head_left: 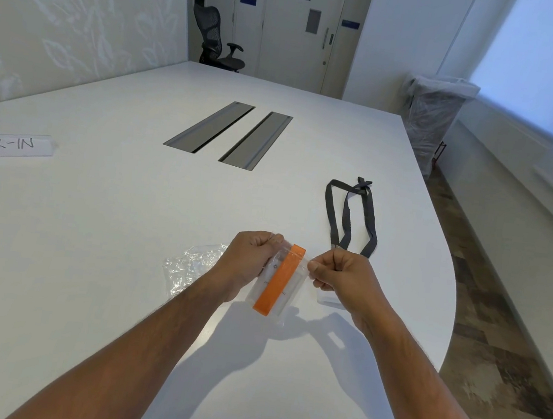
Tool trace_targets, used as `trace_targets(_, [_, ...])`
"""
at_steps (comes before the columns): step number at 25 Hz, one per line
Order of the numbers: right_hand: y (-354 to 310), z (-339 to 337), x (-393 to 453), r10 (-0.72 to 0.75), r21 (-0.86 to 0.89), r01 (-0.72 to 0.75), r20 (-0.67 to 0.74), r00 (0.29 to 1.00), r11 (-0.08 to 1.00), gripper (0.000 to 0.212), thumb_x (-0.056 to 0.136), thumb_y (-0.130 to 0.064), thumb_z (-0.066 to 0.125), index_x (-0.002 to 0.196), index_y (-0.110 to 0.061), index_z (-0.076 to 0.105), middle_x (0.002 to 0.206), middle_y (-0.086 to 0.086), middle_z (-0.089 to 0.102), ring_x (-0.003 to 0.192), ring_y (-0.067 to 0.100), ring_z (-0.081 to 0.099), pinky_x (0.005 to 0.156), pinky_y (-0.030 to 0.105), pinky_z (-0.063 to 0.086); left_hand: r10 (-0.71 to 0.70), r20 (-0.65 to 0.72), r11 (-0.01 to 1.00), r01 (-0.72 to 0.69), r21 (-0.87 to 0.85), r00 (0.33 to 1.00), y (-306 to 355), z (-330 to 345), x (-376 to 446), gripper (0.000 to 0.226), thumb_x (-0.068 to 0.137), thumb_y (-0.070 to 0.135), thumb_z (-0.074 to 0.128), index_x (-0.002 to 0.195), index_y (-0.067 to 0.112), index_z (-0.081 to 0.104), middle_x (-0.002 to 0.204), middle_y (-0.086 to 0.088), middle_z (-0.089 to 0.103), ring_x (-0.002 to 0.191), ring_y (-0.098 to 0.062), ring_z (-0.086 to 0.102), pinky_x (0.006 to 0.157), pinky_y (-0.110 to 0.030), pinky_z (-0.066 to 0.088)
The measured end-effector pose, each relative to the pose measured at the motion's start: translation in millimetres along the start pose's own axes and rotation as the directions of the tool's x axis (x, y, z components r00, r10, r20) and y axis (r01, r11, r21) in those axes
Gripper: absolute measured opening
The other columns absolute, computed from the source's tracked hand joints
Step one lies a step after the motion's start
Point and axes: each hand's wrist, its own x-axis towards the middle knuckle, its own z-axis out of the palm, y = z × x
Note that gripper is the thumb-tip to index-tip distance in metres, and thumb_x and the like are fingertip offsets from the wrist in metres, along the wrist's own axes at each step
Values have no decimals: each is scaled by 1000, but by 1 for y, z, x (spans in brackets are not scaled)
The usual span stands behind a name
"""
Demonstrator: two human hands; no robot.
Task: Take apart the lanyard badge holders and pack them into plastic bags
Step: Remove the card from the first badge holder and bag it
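Note:
Above the white table [94,223] I hold a small clear plastic bag [291,280] with both hands. Inside it sits a badge card with an orange stripe [279,280]. My left hand [252,261] pinches the bag's upper left edge, and my right hand [340,273] pinches its upper right edge. A grey lanyard strap [350,214] lies loose on the table beyond my right hand. A crumpled clear plastic bag [189,265] lies on the table to the left of my left wrist. A clear holder [328,299] lies partly hidden under my right hand.
A paper sign reading CHECK-IN [10,144] lies at the table's left. Two grey cable hatches [228,133] sit mid-table. The rounded table edge runs close on the right. A plastic-wrapped bin [430,113] and an office chair [218,40] stand beyond.

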Motion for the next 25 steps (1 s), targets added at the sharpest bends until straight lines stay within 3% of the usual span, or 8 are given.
trace_targets(4, [3,-1,4,77,-40,-75,52,996,996,9,91,-15,77,90,-5,77,79,8,77,69,16,68,73,29,59,-12,-23,999,13,32,1000,-2,-5,2,28,103,31,62,86,22,82,77,3,78,71,-15,67,76,-37,54])
trace_targets(9, [5,5,4,113,-7,-113,74,991,994,10,94,-9,69,91,-2,75,79,7,73,73,18,65,72,27,56,-22,-71,998,26,52,997,-4,-9,3,26,98,30,70,80,15,81,75,0,75,65,-19,60,62,-29,50])
trace_targets(14, [10,8,5,108,13,-109,82,991,994,12,94,-5,64,87,-2,73,83,12,77,79,21,71,79,33,55,-83,-82,996,84,10,993,-14,-9,5,31,105,27,59,96,6,80,80,-8,76,71,-23,63,68,-33,53])
trace_targets(17, [13,12,7,90,-2,-90,45,995,996,13,94,-5,62,87,-2,73,82,11,78,79,20,73,79,33,57,-83,-113,996,85,11,990,-16,-7,8,30,105,27,59,96,7,80,80,-6,76,69,-21,65,61,-27,56])
trace_targets(19, [13,12,10,103,68,-103,5,995,992,15,95,-3,60,89,1,73,80,9,77,76,18,74,74,28,59,-95,-53,995,94,-25,994,-15,-8,10,29,105,29,59,101,10,79,81,-2,76,66,-20,64,58,-24,55])
trace_targets(22, [13,9,15,150,230,-138,-36,988,964,17,97,-2,58,86,0,70,77,11,74,70,19,72,73,31,62,-140,102,988,132,80,985,-21,-15,15,21,101,32,66,117,21,72,86,-2,73,70,-19,62,73,-34,57])
trace_targets(25, [14,6,18,165,271,-140,-71,984,952,17,100,-7,58,89,-1,70,77,11,74,70,20,72,76,35,63,-154,219,977,117,176,964,-27,-16,15,43,93,8,73,131,23,61,84,-6,69,71,-19,62,72,-32,54])
